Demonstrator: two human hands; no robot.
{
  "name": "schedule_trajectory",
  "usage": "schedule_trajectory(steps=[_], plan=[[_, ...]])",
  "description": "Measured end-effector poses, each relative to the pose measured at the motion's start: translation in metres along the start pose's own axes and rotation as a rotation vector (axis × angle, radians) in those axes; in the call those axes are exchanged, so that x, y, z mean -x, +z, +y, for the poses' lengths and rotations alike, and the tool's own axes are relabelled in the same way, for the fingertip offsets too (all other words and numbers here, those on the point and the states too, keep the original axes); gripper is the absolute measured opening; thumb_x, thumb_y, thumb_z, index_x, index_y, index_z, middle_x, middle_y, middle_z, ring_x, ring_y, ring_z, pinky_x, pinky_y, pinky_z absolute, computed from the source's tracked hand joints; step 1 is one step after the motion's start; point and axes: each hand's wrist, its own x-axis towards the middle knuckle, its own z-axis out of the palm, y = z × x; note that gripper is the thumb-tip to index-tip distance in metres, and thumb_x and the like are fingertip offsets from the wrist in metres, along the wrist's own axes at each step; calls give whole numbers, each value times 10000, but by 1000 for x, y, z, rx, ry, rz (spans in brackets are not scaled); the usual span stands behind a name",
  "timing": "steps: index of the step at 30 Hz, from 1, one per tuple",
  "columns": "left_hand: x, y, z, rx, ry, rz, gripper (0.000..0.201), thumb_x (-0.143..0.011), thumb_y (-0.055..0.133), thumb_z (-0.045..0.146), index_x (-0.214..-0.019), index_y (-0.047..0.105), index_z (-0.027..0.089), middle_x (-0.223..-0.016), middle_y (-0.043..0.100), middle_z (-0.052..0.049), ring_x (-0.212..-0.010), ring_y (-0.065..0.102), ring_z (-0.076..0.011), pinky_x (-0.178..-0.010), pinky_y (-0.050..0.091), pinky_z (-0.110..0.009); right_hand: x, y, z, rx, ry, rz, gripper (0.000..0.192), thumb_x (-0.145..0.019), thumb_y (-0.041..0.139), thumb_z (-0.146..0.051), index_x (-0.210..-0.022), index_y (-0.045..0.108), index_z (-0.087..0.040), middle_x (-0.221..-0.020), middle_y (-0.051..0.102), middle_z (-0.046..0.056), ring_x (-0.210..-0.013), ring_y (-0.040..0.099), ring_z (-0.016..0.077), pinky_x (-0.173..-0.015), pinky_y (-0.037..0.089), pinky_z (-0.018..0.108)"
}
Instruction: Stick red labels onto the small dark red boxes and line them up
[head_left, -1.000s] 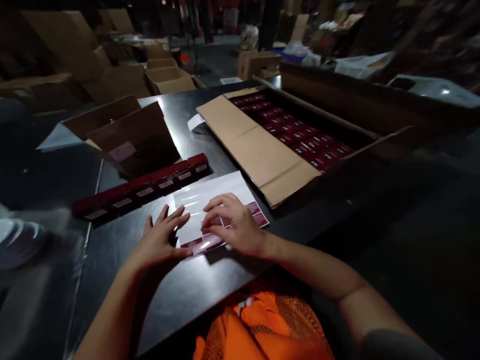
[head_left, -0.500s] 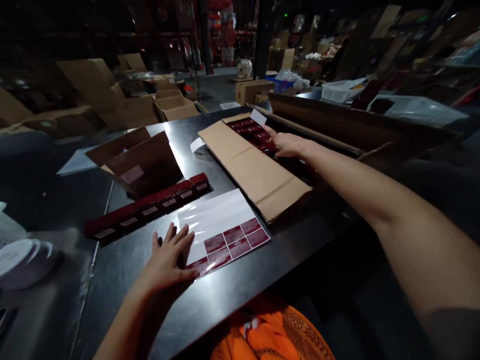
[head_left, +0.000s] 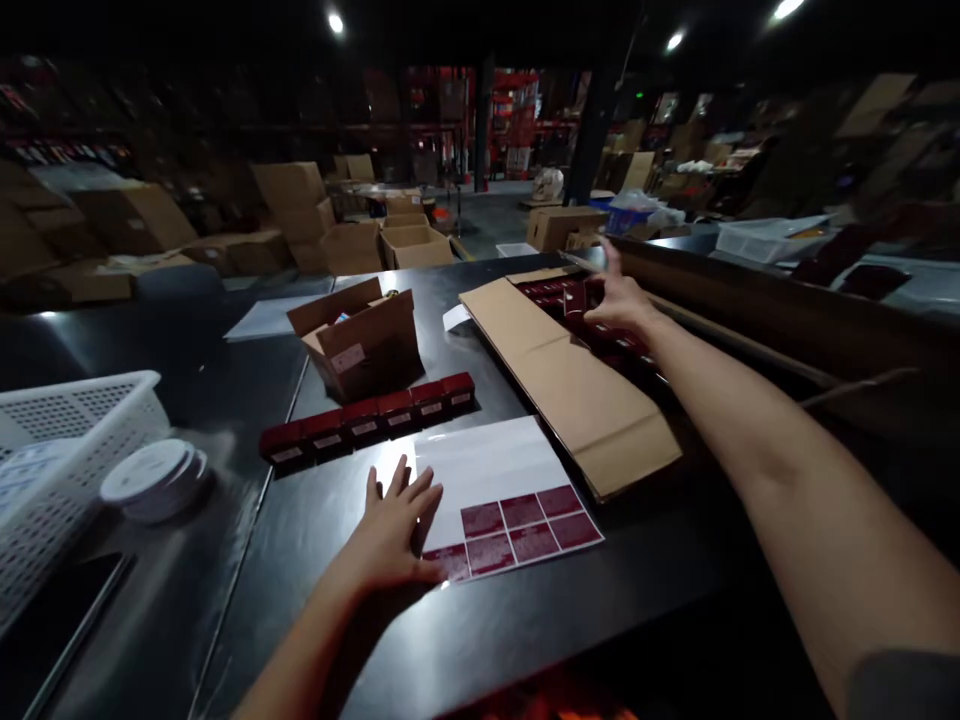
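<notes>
My left hand [head_left: 394,530] lies flat, fingers spread, on the left edge of a white sticker sheet [head_left: 499,475] that carries several dark red labels [head_left: 525,525] along its near edge. My right hand [head_left: 616,298] reaches far into a large open cardboard carton [head_left: 577,385] and grips a small dark red box [head_left: 576,297] among the rows packed inside. A row of several dark red boxes with white labels [head_left: 371,420] stands on the black table behind the sheet.
A small open brown carton [head_left: 360,340] sits beyond the row of boxes. A white mesh basket [head_left: 52,450] and a roll of white tape [head_left: 154,475] lie at the left. More cartons [head_left: 300,215] stand on the floor behind.
My right hand left the sticker sheet, reached out into the large carton and closed on a red box there. My left hand stayed pressed on the sheet. The view tilted upward.
</notes>
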Motion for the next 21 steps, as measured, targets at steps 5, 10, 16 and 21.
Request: schedule_trajectory(steps=[5, 10, 16, 21], plan=[[5, -1, 4, 4, 76, 108, 1100, -575, 842, 592, -1518, 412, 225, -1639, 268, -166, -1537, 30, -458, -1184, -51, -741, 40, 30, -80, -651, -110, -36, 1273, -645, 706, -164, -1542, -193, -241, -1341, 575, 134, -1159, 646, 237, -736, 610, 317], [1, 7, 0, 167, 56, 432, 1084, -629, 848, 595, -1516, 365, 203, -1610, 335, -205, -1526, 202, -425, -1215, 166, -686, 125, 90, -181, -1242, -85, -174, 1283, -546, 799, -172, -1515, -22, -354, -1217, 558, 54, -1155, 602, 251, -726, 617, 339], [1, 11, -5, 346, 224, 840, 1033, -683, 844, 528, -1515, 306, 235, -1506, 460, -184, -1422, 427, -355, -1177, 355, -563, 184, 122, -226, -1317, -104, -95, 1113, -574, 764, -99, -1430, 117, -393, -1213, 548, 39, -1180, 586, 233, -848, 596, 392], [7, 6, 0, 657, 274, 684, 1132, -614, 890, 546, -1529, 276, 289, -1553, 366, -176, -1410, 425, -367, -1110, 437, -557, 192, 119, -215, -1429, -461, -211, 1102, -629, 684, -31, -1461, 70, -410, -1265, 565, 54, -1245, 579, 241, -981, 543, 480]])
